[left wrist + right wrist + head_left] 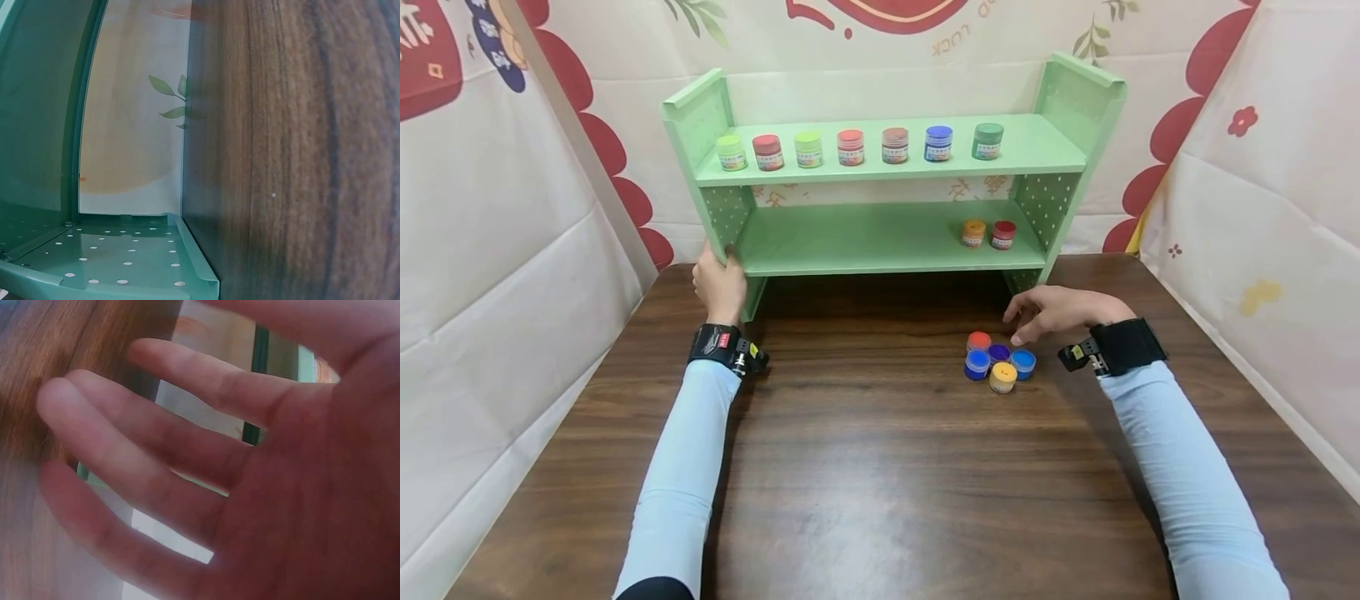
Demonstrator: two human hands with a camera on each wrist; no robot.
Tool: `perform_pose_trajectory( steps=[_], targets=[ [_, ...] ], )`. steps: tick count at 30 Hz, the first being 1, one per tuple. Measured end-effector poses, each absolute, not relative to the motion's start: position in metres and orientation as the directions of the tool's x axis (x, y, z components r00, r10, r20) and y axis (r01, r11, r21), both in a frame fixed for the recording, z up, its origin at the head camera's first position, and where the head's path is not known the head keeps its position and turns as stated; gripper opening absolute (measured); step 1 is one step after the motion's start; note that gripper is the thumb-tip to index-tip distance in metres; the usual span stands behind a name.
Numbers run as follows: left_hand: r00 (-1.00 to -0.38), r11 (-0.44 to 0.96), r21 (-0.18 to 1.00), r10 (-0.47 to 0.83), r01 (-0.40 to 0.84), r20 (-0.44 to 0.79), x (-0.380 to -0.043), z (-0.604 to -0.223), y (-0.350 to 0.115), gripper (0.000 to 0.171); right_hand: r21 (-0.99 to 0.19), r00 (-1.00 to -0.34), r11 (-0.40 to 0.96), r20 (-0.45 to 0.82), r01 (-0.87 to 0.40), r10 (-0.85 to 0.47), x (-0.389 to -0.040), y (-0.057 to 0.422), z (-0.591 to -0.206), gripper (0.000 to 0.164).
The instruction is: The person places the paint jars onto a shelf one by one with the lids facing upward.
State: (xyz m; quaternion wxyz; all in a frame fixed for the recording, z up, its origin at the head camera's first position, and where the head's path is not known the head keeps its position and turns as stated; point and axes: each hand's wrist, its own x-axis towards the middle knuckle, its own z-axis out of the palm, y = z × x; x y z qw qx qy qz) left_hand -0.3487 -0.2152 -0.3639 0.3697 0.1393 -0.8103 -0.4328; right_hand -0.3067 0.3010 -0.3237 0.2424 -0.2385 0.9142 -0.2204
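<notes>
A green two-tier shelf [887, 271] stands at the back of the table. My left hand [721, 287] grips the lower front edge of its left side panel [106, 256]; in the left wrist view the hand itself is out of sight. Off the shelf's right front, my right hand [1060, 310] hovers with relaxed, slightly bent fingers [125, 462] and nothing in them. Just below its fingertips several small paint jars cluster on the table: a red-lidded jar [978, 342], a yellow one [1003, 377], and blue and purple ones, including a blue jar [1022, 364] nearest the thumb.
Several jars line the upper tier, from a light green jar [731, 152] to a dark green jar [987, 141]. An orange jar [973, 233] and a dark red jar [1003, 235] sit at the lower tier's right. Printed cloth [1262, 208] hangs around the wooden table [850, 467].
</notes>
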Motion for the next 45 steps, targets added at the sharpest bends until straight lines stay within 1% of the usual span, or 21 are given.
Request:
perform_pose_trajectory(
  steps=[3, 5, 10, 12, 14, 22, 28, 32, 34, 37, 41, 45],
  targets=[
    [-0.690, 0.586, 0.806, -0.548, 0.087, 0.473, -0.3481, -0.3642, -0.2158, 0.024, -0.534, -0.737, 0.783, -0.380, -0.318, -0.559, -0.3063, 0.3030, -0.3239, 0.056],
    [-0.696, 0.589, 0.804, -0.543, 0.084, 0.470, -0.3482, -0.3646, -0.2158, 0.024, -0.549, -0.720, 0.787, -0.421, -0.282, -0.552, -0.3061, 0.3037, -0.3247, 0.058],
    [-0.692, 0.590, 0.803, -0.545, 0.085, 0.474, -0.3481, -0.3655, -0.2159, 0.024, -0.620, -0.666, 0.779, -0.541, -0.097, -0.513, -0.3062, 0.3030, -0.3264, 0.058],
    [-0.689, 0.589, 0.804, -0.547, 0.085, 0.474, -0.3477, -0.3654, -0.2160, 0.024, -0.636, -0.650, 0.770, -0.564, -0.049, -0.508, -0.3071, 0.3022, -0.3272, 0.058],
    [-0.690, 0.587, 0.805, -0.547, 0.088, 0.474, -0.3472, -0.3649, -0.2162, 0.026, -0.642, -0.641, 0.765, -0.564, -0.056, -0.521, -0.3079, 0.3019, -0.3281, 0.059],
    [-0.695, 0.586, 0.806, -0.544, 0.087, 0.470, -0.3482, -0.3627, -0.2154, 0.027, -0.637, -0.644, 0.770, -0.576, -0.033, -0.504, -0.3066, 0.3002, -0.3281, 0.062],
    [-0.692, 0.589, 0.803, -0.543, 0.090, 0.476, -0.3474, -0.3631, -0.2157, 0.026, -0.624, -0.650, 0.778, -0.564, -0.068, -0.509, -0.3078, 0.3007, -0.3289, 0.062],
    [-0.692, 0.587, 0.805, -0.544, 0.090, 0.474, -0.3461, -0.3646, -0.2161, 0.027, -0.632, -0.634, 0.772, -0.571, -0.067, -0.522, -0.3088, 0.3007, -0.3299, 0.063],
    [-0.692, 0.584, 0.807, -0.545, 0.092, 0.473, -0.3458, -0.3651, -0.2162, 0.027, -0.634, -0.632, 0.771, -0.572, -0.066, -0.523, -0.3092, 0.3006, -0.3297, 0.062],
    [-0.692, 0.580, 0.809, -0.547, 0.091, 0.470, -0.3452, -0.3649, -0.2158, 0.027, -0.627, -0.637, 0.772, -0.554, -0.103, -0.536, -0.3097, 0.3008, -0.3292, 0.060],
    [-0.692, 0.579, 0.810, -0.548, 0.091, 0.470, -0.3457, -0.3643, -0.2156, 0.028, -0.605, -0.656, 0.780, -0.527, -0.158, -0.541, -0.3104, 0.3019, -0.3286, 0.056],
    [-0.692, 0.578, 0.811, -0.552, 0.085, 0.466, -0.3463, -0.3643, -0.2158, 0.027, -0.602, -0.675, 0.782, -0.509, -0.165, -0.534, -0.3112, 0.3046, -0.3304, 0.051]
  ],
)
